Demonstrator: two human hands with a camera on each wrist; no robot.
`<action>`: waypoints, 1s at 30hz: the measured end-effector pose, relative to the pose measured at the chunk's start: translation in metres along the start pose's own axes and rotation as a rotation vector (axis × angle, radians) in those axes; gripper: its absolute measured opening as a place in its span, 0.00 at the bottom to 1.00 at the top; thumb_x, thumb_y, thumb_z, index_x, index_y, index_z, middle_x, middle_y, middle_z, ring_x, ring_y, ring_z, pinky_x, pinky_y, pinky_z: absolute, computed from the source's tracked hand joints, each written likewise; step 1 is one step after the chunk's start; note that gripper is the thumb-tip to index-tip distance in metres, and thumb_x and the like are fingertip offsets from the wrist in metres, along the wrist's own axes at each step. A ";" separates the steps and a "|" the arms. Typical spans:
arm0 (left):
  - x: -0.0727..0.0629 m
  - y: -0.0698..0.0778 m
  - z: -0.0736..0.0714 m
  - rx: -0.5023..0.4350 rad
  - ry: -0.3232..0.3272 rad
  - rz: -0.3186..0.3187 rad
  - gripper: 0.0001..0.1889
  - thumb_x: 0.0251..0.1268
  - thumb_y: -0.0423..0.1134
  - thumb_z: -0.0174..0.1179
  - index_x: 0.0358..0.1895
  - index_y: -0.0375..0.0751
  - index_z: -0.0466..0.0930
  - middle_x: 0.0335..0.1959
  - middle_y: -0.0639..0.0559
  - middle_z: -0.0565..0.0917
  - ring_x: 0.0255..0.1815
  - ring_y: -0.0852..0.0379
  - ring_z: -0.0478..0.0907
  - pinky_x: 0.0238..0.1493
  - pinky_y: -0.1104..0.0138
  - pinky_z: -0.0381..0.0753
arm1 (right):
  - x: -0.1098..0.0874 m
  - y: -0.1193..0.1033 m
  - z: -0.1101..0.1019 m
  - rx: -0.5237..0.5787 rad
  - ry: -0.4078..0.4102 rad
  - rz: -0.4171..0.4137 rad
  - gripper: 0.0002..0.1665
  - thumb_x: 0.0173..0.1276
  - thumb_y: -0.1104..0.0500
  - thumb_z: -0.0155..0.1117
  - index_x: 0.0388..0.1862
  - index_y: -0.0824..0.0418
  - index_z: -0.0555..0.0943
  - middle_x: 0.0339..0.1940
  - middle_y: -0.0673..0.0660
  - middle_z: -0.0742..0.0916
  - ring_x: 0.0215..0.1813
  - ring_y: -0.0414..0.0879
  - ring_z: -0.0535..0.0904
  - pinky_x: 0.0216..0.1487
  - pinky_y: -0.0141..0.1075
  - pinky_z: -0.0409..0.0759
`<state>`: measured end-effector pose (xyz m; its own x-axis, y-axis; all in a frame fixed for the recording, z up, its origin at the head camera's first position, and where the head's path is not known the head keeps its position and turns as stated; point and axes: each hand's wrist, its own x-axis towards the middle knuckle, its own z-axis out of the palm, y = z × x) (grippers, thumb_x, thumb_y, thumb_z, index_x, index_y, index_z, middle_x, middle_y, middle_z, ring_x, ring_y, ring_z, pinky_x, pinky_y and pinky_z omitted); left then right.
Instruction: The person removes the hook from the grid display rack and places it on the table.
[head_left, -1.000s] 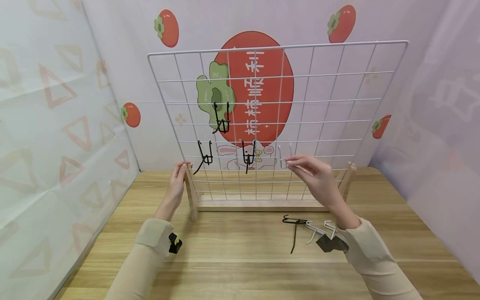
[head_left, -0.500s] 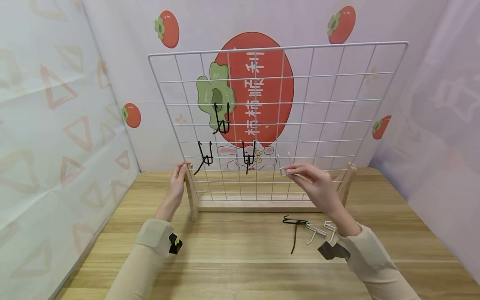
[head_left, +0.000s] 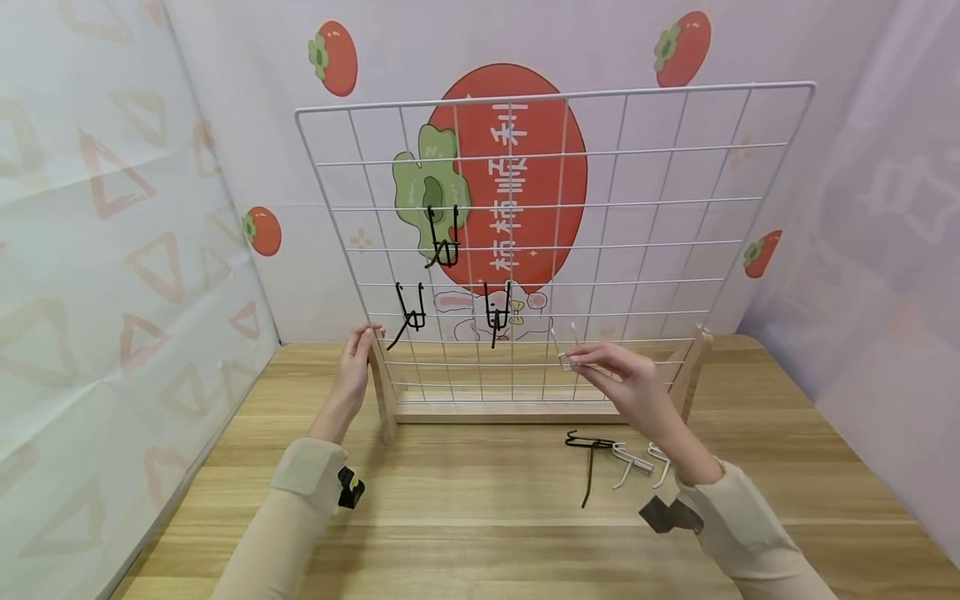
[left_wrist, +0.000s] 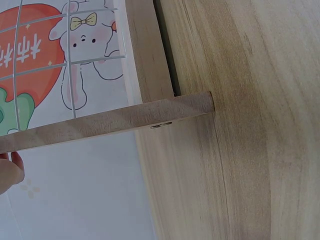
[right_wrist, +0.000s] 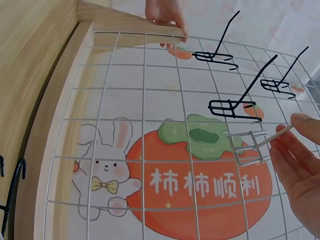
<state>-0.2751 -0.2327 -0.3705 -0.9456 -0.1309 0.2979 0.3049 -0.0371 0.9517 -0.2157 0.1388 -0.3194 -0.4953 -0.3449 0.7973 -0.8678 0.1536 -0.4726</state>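
My right hand [head_left: 630,379] pinches a white wire hook [right_wrist: 275,136] by its arm, between thumb and fingers. The hook's two prongs point upward, in front of the lower right part of a white wire grid panel [head_left: 525,101]. At the panel's left side my left hand [head_left: 356,367] grips the top of the wooden stand's [head_left: 525,413] upright. Only the fingertips of that hand show in the left wrist view. Three black hooks hang on the grid: an upper one [head_left: 447,250], a lower left one [head_left: 414,319] and one nearer the middle [head_left: 497,318].
On the table [head_left: 465,517], before the stand's right side, lie a loose black hook [head_left: 589,475] and two white hooks, one [head_left: 633,460] beside the other [head_left: 663,468], close under my right forearm. Behind the grid hangs a printed cloth [head_left: 637,50].
My right hand has moved down with the white hook, whose prongs have gone from mid-grid to a lower row. The left hand stays on the stand's upright.
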 end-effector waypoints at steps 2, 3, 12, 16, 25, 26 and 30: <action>0.000 0.000 0.000 -0.009 0.002 0.002 0.08 0.70 0.46 0.39 0.43 0.51 0.67 0.40 0.61 0.74 0.50 0.57 0.63 0.52 0.68 0.57 | -0.002 0.001 0.000 -0.004 -0.011 0.000 0.16 0.46 0.84 0.58 0.31 0.71 0.78 0.36 0.66 0.82 0.46 0.36 0.77 0.46 0.28 0.73; 0.000 -0.001 0.000 -0.010 0.002 0.004 0.08 0.70 0.46 0.39 0.43 0.51 0.67 0.40 0.62 0.74 0.50 0.58 0.63 0.51 0.68 0.58 | -0.003 0.001 0.001 -0.002 -0.015 -0.002 0.15 0.45 0.84 0.58 0.31 0.71 0.78 0.36 0.66 0.82 0.46 0.37 0.77 0.46 0.29 0.73; 0.001 -0.002 0.000 0.001 0.003 0.002 0.08 0.69 0.47 0.39 0.43 0.53 0.67 0.42 0.58 0.72 0.49 0.61 0.63 0.52 0.69 0.57 | -0.011 0.003 0.004 0.005 -0.045 0.011 0.16 0.47 0.83 0.59 0.33 0.68 0.78 0.37 0.65 0.82 0.46 0.37 0.77 0.45 0.27 0.73; 0.001 -0.002 -0.001 0.014 -0.006 -0.008 0.08 0.69 0.48 0.38 0.43 0.54 0.66 0.43 0.59 0.71 0.50 0.60 0.62 0.53 0.67 0.56 | -0.015 0.005 0.005 -0.025 -0.053 0.022 0.16 0.47 0.82 0.60 0.33 0.67 0.79 0.37 0.64 0.83 0.46 0.38 0.77 0.45 0.26 0.73; 0.001 -0.002 -0.001 0.003 -0.005 -0.007 0.09 0.69 0.48 0.39 0.44 0.53 0.66 0.43 0.58 0.71 0.51 0.60 0.63 0.54 0.67 0.56 | -0.026 0.012 0.008 -0.021 -0.091 0.027 0.16 0.46 0.81 0.61 0.32 0.68 0.79 0.36 0.63 0.83 0.46 0.41 0.77 0.45 0.26 0.73; 0.001 -0.002 -0.001 0.001 -0.006 -0.004 0.09 0.69 0.48 0.39 0.44 0.53 0.66 0.42 0.58 0.71 0.50 0.61 0.63 0.54 0.67 0.56 | -0.027 0.012 0.008 -0.020 -0.091 0.029 0.16 0.46 0.82 0.61 0.32 0.68 0.79 0.36 0.63 0.83 0.46 0.42 0.78 0.45 0.26 0.73; 0.001 -0.001 -0.001 -0.004 -0.010 -0.002 0.09 0.70 0.47 0.38 0.44 0.52 0.66 0.43 0.58 0.71 0.50 0.60 0.62 0.53 0.68 0.57 | -0.031 0.011 0.010 -0.015 -0.103 0.063 0.15 0.47 0.81 0.61 0.32 0.67 0.79 0.37 0.63 0.82 0.45 0.39 0.77 0.45 0.25 0.73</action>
<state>-0.2762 -0.2336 -0.3713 -0.9474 -0.1205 0.2967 0.3034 -0.0416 0.9520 -0.2097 0.1419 -0.3531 -0.5429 -0.4273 0.7230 -0.8359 0.1919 -0.5142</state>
